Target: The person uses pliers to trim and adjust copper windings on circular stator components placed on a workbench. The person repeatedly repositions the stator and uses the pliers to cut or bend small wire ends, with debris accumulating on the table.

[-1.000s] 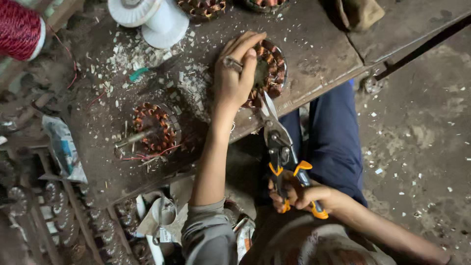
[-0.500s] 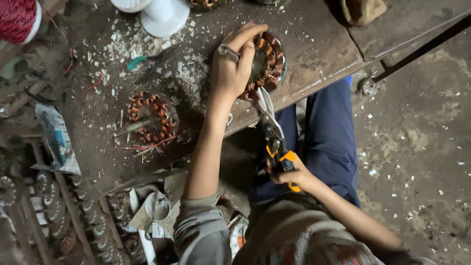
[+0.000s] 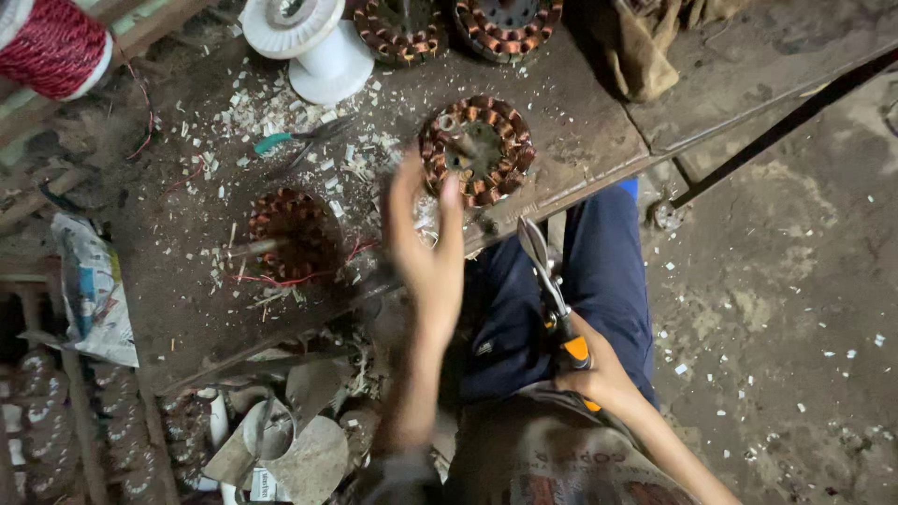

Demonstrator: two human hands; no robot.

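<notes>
At the bench's near edge lies a copper-wound stator, flat and untouched. The left hand, blurred, hovers just beside it with fingers spread wide, holding nothing. Below the edge, over the lap, the right hand grips orange-handled snips, blades pointing up toward the stator.

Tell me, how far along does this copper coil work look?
Done: two wound coil rings sit at the bench's far edge, with pale scraps scattered about. In hand: the right hand holds orange-handled snips; the blurred left hand is off the nearest coil ring. Left: another ring shows loose red wires.
</notes>
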